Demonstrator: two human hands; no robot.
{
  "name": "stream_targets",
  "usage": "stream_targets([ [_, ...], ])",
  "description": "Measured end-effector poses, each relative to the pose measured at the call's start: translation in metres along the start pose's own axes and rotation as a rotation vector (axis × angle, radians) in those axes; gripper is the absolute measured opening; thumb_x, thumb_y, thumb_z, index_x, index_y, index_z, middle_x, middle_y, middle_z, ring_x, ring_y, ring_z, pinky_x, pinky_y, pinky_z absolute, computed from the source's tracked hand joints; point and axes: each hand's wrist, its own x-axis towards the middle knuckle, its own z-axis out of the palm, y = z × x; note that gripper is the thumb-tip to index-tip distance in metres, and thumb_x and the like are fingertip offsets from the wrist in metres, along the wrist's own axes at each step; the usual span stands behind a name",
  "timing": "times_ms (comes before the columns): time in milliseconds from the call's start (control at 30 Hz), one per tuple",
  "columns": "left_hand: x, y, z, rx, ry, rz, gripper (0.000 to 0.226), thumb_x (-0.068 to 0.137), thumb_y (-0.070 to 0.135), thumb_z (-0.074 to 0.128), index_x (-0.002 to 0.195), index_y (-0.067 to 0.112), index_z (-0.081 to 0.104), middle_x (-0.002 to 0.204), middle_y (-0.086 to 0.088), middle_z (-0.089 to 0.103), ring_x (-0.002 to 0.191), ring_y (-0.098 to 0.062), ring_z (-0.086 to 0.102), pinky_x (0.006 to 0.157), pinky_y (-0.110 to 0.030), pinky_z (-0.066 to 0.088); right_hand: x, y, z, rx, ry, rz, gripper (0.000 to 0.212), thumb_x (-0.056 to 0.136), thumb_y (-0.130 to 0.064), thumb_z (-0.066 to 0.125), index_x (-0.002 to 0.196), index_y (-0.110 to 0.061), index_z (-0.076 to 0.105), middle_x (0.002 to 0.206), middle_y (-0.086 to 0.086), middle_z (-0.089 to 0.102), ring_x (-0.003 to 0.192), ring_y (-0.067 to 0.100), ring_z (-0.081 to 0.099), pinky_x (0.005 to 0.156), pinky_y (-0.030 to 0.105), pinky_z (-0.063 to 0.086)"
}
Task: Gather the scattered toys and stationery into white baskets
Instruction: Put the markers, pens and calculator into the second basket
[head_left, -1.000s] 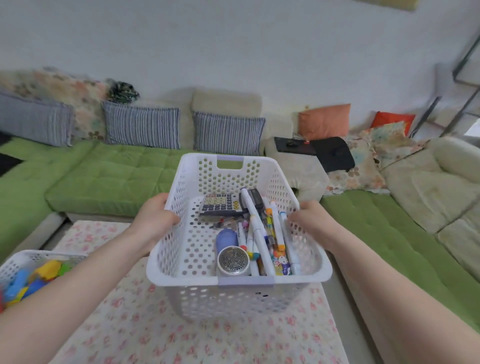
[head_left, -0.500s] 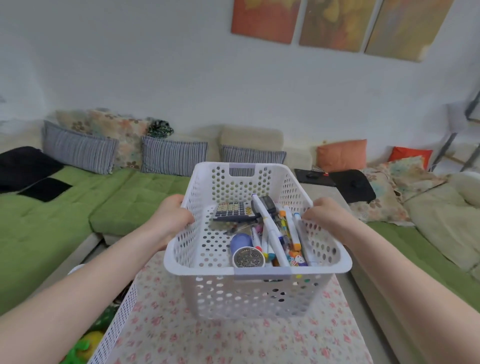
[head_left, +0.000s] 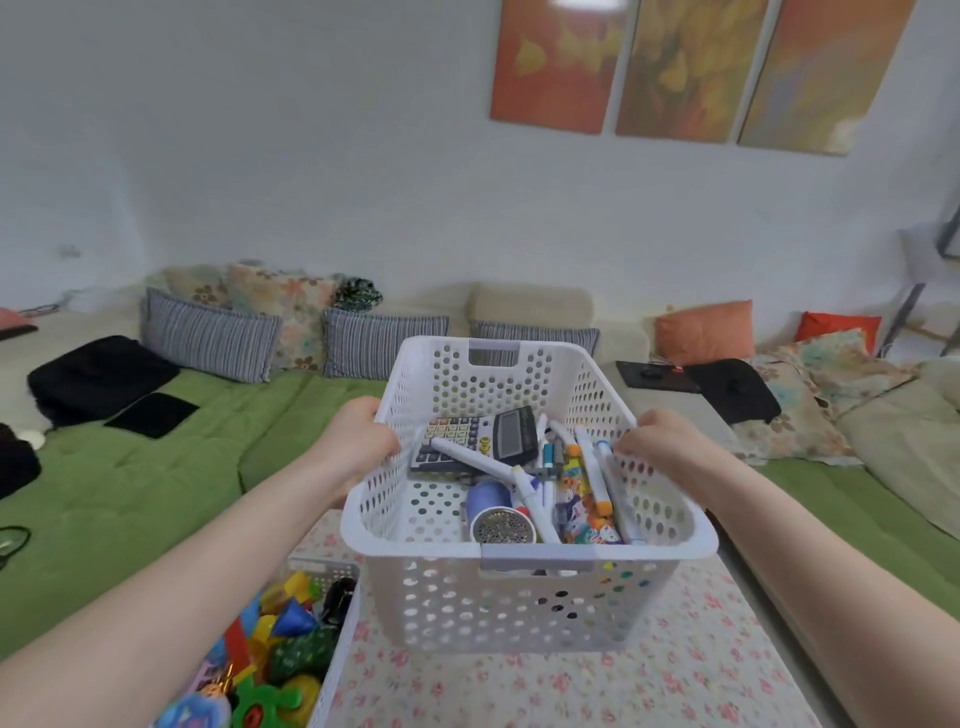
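Note:
A white perforated basket (head_left: 519, 608) hangs in the air in front of me above the flowered table. My left hand (head_left: 358, 441) grips its left rim and my right hand (head_left: 665, 447) grips its right rim. Inside lie a calculator (head_left: 478, 439), several markers (head_left: 587, 467), a blue cylinder with a metal mesh end (head_left: 493, 512) and a colourful printed case (head_left: 582, 506). A second white basket (head_left: 337, 654) stands at the lower left on the table, filled with colourful plastic toys (head_left: 280, 644).
The flowered tablecloth (head_left: 597, 691) covers the table below. A green sofa (head_left: 156, 467) wraps around the room, with striped cushions (head_left: 208, 338), orange cushions (head_left: 704, 332) and black items (head_left: 98, 374) on it. Three orange paintings (head_left: 675, 67) hang on the wall.
The view has tilted up, showing more wall and the paintings. The basket stays gripped in both hands; the markers inside have shifted, one now lying across the calculator. The toy basket shows again at lower left.

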Motion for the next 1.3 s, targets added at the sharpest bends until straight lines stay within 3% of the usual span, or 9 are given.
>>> stream_targets([
  [333, -0.013, -0.034, -0.033, -0.018, 0.089, -0.063, 0.041, 0.083, -0.01, 0.044, 0.121, 0.003, 0.052, 0.105, -0.012, 0.058, 0.091, -0.028, 0.057, 0.057, -0.025, 0.042, 0.001, -0.025, 0.041, -0.007, -0.063, -0.044, 0.02, 0.086, -0.001, 0.046, 0.1, 0.008, 0.058, 0.072, 0.01, 0.054, 0.058, 0.017, 0.048, 0.048, 0.022, 0.034],
  [600, -0.022, -0.052, -0.061, -0.027, 0.134, -0.072, 0.034, 0.083, -0.013, 0.044, 0.11, 0.002, 0.057, 0.096, -0.011, 0.057, 0.071, -0.018, 0.054, 0.053, -0.021, 0.039, -0.003, -0.049, 0.068, -0.026, -0.122, -0.08, 0.012, 0.089, -0.001, 0.045, 0.091, 0.003, 0.056, 0.067, 0.008, 0.053, 0.055, 0.016, 0.05, 0.045, 0.02, 0.033],
  [800, -0.005, -0.061, -0.092, -0.024, 0.148, -0.065, 0.036, 0.084, -0.011, 0.045, 0.116, 0.003, 0.053, 0.101, -0.012, 0.057, 0.082, -0.024, 0.054, 0.054, -0.023, 0.039, 0.001, -0.072, 0.092, 0.004, -0.107, -0.088, 0.02, 0.088, 0.0, 0.044, 0.099, 0.006, 0.059, 0.068, 0.008, 0.056, 0.057, 0.017, 0.053, 0.046, 0.02, 0.036],
  [1133, 0.048, -0.075, -0.126, 0.025, 0.025, 0.063, 0.048, 0.083, -0.013, 0.042, 0.128, 0.004, 0.047, 0.125, -0.015, 0.055, 0.096, -0.025, 0.052, 0.076, -0.033, 0.042, 0.007, -0.086, 0.127, 0.079, 0.023, 0.007, 0.016, 0.086, 0.0, 0.047, 0.094, 0.007, 0.058, 0.072, 0.012, 0.055, 0.057, 0.019, 0.051, 0.049, 0.022, 0.038],
  [1233, 0.055, -0.086, -0.118, 0.021, 0.01, 0.118, 0.049, 0.084, -0.014, 0.039, 0.128, 0.004, 0.047, 0.123, -0.013, 0.055, 0.096, -0.02, 0.048, 0.072, -0.028, 0.04, 0.008, -0.076, 0.136, 0.072, 0.051, 0.04, 0.01, 0.085, 0.001, 0.048, 0.083, 0.005, 0.057, 0.067, 0.011, 0.05, 0.052, 0.016, 0.043, 0.046, 0.021, 0.032],
  [1300, 0.059, -0.095, -0.11, 0.016, 0.012, 0.142, 0.049, 0.085, -0.014, 0.038, 0.129, 0.005, 0.048, 0.12, -0.011, 0.055, 0.095, -0.018, 0.048, 0.061, -0.022, 0.038, 0.013, -0.068, 0.141, 0.087, 0.059, 0.068, 0.009, 0.086, 0.002, 0.049, 0.081, 0.006, 0.056, 0.066, 0.01, 0.051, 0.051, 0.015, 0.04, 0.045, 0.021, 0.03],
])
